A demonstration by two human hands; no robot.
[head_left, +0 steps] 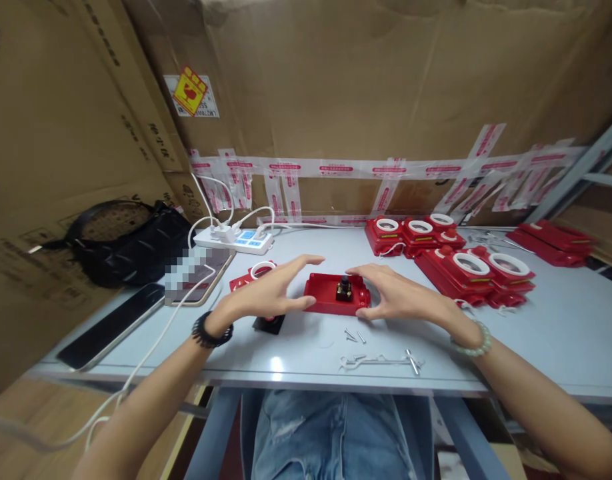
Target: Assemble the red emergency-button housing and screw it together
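Note:
An open red plastic housing [322, 293] lies on the table between my hands, with a small black switch part [344, 289] standing inside it. My left hand [271, 290] is open, its fingers stretched out and its thumb by the housing's left end. At the right end, my right hand [401, 293] spans the housing, fingers at the back edge and thumb at the front edge. Under my left hand, partly hidden, are a red cover with a white ring [263, 269] and a black square piece [270, 325]. Several small screws [355, 336] lie in front of the housing.
Thin metal rods with a crosspiece [381, 361] lie near the front edge. Red units with white rings [466, 265] stand at right, more red housings [551, 243] beyond. Phones [113, 325], a black bag [126, 240], a power strip [246, 240] and a white cable [171, 317] occupy the left.

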